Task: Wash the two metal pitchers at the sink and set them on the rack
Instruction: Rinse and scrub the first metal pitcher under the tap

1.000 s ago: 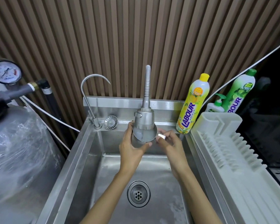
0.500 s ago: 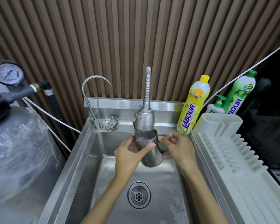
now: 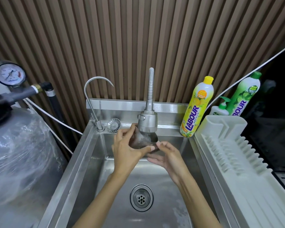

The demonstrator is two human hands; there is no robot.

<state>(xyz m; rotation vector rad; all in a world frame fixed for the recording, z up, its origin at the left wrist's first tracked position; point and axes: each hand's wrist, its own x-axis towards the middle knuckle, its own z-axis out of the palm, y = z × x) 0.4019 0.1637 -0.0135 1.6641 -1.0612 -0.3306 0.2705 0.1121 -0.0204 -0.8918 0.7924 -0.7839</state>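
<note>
A small metal pitcher [image 3: 142,140] is held tilted right under the spray head of the flexible faucet [image 3: 147,122], over the steel sink [image 3: 92,162]. Water runs onto it. My left hand [image 3: 127,150] grips its left side and base. My right hand [image 3: 166,155] holds its right underside with fingertips near the rim. Much of the pitcher is hidden by the hands and faucet head. The white plastic dish rack [image 3: 237,155] stands to the right of the sink and holds nothing. A second pitcher is not in view.
A thin gooseneck tap [image 3: 92,99] and a loose strainer [image 3: 113,125] sit at the sink's back left. A yellow soap bottle [image 3: 197,107], a pump bottle [image 3: 220,108] and a green bottle [image 3: 244,94] stand behind the rack. A wrapped tank [image 3: 18,153] with a gauge [image 3: 10,74] is on the left. The drain [image 3: 141,197] is near me.
The pitcher went from upright and lower in the sink to raised and tilted against the faucet head. Both hands rose with it, and the right hand shifted under it.
</note>
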